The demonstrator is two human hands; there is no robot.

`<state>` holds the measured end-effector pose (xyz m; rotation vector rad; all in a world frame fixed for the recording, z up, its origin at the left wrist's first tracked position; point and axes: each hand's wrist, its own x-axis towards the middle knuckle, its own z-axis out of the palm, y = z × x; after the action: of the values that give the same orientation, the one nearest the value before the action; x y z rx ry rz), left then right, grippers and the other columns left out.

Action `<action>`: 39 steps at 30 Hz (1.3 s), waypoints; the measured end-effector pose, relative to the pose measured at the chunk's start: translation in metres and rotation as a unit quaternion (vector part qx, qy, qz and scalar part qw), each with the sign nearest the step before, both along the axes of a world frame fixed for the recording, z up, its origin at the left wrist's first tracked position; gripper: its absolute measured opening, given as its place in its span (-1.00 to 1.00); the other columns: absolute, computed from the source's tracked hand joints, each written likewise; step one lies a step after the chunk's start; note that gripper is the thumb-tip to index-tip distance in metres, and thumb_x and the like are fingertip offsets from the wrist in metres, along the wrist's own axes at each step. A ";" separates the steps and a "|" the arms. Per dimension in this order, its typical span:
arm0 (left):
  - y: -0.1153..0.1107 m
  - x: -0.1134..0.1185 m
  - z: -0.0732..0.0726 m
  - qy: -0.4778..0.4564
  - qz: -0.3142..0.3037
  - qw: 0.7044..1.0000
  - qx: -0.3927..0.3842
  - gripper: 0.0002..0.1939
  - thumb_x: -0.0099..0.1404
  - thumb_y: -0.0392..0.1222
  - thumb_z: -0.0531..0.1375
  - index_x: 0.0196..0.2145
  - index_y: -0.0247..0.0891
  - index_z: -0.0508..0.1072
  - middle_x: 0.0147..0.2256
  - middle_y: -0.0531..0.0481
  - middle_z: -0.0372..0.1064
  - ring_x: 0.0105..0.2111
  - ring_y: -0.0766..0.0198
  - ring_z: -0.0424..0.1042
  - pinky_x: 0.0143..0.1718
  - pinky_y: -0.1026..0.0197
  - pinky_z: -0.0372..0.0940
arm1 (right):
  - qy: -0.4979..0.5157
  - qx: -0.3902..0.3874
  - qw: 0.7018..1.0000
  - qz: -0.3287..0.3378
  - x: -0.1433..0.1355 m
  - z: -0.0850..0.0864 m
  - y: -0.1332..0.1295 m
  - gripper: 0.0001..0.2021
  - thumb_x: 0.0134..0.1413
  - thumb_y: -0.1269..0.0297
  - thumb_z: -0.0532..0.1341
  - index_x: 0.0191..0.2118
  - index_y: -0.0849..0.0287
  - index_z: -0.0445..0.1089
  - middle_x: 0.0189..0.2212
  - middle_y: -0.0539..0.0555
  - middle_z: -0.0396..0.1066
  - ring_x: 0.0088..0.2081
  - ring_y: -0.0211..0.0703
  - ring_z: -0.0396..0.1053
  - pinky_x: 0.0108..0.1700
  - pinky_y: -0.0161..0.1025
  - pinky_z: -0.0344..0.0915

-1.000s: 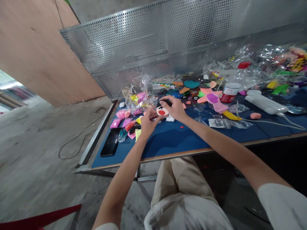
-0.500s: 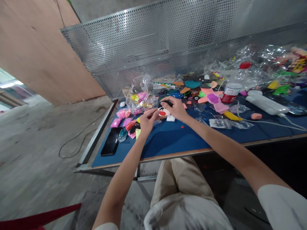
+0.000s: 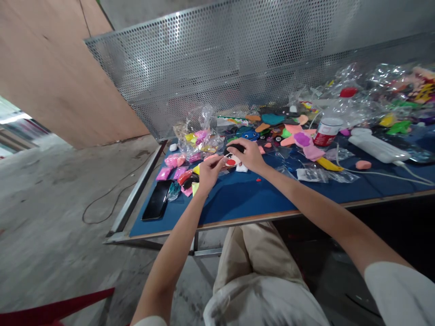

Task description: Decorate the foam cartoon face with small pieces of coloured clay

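Note:
Between my two hands is a small modelling-clay face [image 3: 231, 162] with black hair, a pale front and a round red mouth. My left hand [image 3: 209, 173] pinches its left edge between thumb and fingers. Over its top and right side curls my right hand [image 3: 250, 155], the thumb resting by the dark hair. Fingers hide part of the face. A white clay lump [image 3: 242, 168] sits just below my right hand. A tiny red clay bit [image 3: 258, 180] lies on the blue tabletop [image 3: 248, 198] nearer to me.
Pink clay packets [image 3: 164, 173] and a black phone [image 3: 157, 200] lie to the left. Rightward are a red-labelled jar [image 3: 326, 132], a plastic bottle [image 3: 345, 106], a white power bank [image 3: 379, 146] with a cable and crumpled wrappers. Behind rises a perforated metal panel [image 3: 217, 59].
Both hands keep hold of the clay face in nearly the same place. Only slight finger movement shows, and the view has shifted a little.

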<state>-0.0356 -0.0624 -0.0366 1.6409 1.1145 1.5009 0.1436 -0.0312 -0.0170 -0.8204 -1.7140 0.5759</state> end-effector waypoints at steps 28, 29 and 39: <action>0.002 0.006 -0.007 -0.129 -0.115 0.968 -0.184 -0.37 -0.07 0.28 0.55 -0.25 -0.32 0.69 -0.22 -0.19 0.68 -0.15 -0.02 0.69 0.06 -0.07 0.57 | -0.022 0.102 0.994 -0.037 0.012 -0.016 0.016 -0.88 0.28 0.20 0.31 -0.20 0.05 0.61 -0.18 0.07 0.67 -0.12 -0.01 0.59 0.00 -0.08 0.48; 0.002 0.007 -0.006 -0.126 -0.114 0.968 -0.184 -0.36 -0.08 0.28 0.56 -0.25 -0.33 0.69 -0.21 -0.20 0.68 -0.16 -0.02 0.69 0.06 -0.06 0.57 | -0.019 0.102 0.994 -0.038 0.012 -0.016 0.016 -0.88 0.27 0.20 0.31 -0.20 0.05 0.61 -0.19 0.06 0.67 -0.12 -0.01 0.60 0.00 -0.08 0.48; 0.002 0.008 -0.006 -0.101 -0.090 0.979 -0.153 -0.40 0.00 0.28 0.51 -0.24 -0.32 0.69 -0.28 -0.13 0.67 -0.21 0.02 0.69 -0.04 -0.03 0.58 | 0.001 0.075 0.997 -0.035 0.009 -0.016 0.014 -0.88 0.25 0.19 0.32 -0.21 0.05 0.61 -0.18 0.07 0.66 -0.13 0.01 0.59 -0.01 -0.05 0.49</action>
<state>-0.0275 -0.0606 -0.0427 1.3114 0.9990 1.2757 0.1525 -0.0173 -0.0334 -0.7701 -1.6970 0.3953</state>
